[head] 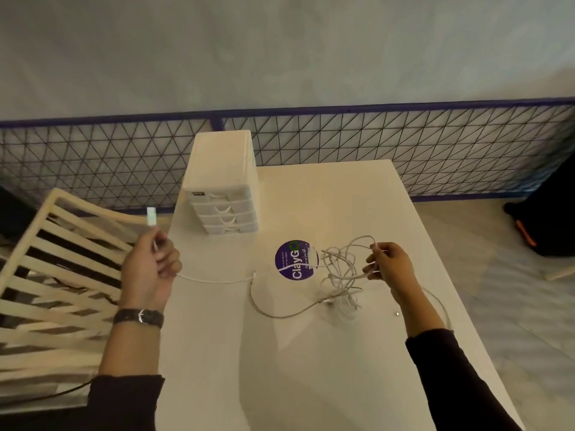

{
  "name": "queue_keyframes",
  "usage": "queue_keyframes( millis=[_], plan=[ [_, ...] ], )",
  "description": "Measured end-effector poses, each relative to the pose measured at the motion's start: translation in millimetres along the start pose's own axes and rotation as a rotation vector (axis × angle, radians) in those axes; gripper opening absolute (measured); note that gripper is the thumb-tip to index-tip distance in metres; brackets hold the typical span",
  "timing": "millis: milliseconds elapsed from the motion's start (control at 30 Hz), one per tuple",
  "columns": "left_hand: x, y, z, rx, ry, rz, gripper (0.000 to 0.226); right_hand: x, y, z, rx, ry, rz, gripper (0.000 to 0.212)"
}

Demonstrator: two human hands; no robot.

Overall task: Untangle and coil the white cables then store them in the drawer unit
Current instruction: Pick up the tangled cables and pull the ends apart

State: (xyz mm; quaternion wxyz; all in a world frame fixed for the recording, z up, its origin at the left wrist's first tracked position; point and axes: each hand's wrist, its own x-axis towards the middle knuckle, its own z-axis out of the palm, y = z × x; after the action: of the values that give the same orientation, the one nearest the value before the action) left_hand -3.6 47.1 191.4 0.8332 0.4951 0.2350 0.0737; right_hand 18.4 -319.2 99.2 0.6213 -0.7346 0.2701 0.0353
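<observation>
A tangle of white cables (pixel 340 269) lies on the white table (pixel 280 353), right of centre. My right hand (pixel 389 269) is raised just above the table and grips several loops of that tangle. My left hand (pixel 152 269) is out past the table's left edge, pinching one cable near its end; the white plug (pixel 151 216) sticks up above the fingers. That cable runs taut from my left hand across the table toward the tangle. A white drawer unit (pixel 222 185) with several shut drawers stands at the table's far left corner.
A round purple sticker (pixel 295 259) marks the table beside the tangle. A slatted cream chair (pixel 59 275) stands left of the table. A wire mesh fence (pixel 404 144) runs behind. A dark bag (pixel 547 219) sits on the floor at right. A small loose connector (pixel 397 313) lies near my right forearm.
</observation>
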Motion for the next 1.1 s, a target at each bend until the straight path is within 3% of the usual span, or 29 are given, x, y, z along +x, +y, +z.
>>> queue_keyframes(
  millis=[100,167,233,367,633,767,933,1100],
  plan=[
    [-4.8,-27.7,12.8,0.061,-0.049,-0.076,0.033,-1.2,21.3,11.7,0.002,0.023,0.04,0.039],
    [-9.7,-48.4,19.9,0.053,-0.07,-0.137,0.034,-7.9,35.1,19.8,-0.144,0.089,0.006,0.048],
    [-15.0,-69.0,25.7,0.039,-0.09,-0.195,0.035,-15.0,49.0,30.0,-0.25,0.1,-0.074,0.04],
    [-27.1,-96.1,31.6,0.057,-0.115,-0.276,0.038,-21.0,75.4,58.0,-0.447,-0.067,-0.108,0.017],
    [-30.2,-100.9,18.9,0.202,-0.157,-0.284,0.039,1.2,81.2,101.7,-0.608,-0.184,-0.025,0.046],
    [-11.8,-82.3,-10.3,0.195,-0.075,-0.247,0.034,11.3,93.4,103.1,-0.727,-0.199,0.008,0.035],
    [7.2,-68.3,-49.4,0.078,0.068,-0.246,0.03,19.4,98.4,88.9,-0.618,-0.126,0.031,0.025],
    [15.2,-72.9,-72.4,0.037,0.129,-0.266,0.03,16.8,84.0,55.0,-0.545,-0.073,-0.173,0.025]
  ],
)
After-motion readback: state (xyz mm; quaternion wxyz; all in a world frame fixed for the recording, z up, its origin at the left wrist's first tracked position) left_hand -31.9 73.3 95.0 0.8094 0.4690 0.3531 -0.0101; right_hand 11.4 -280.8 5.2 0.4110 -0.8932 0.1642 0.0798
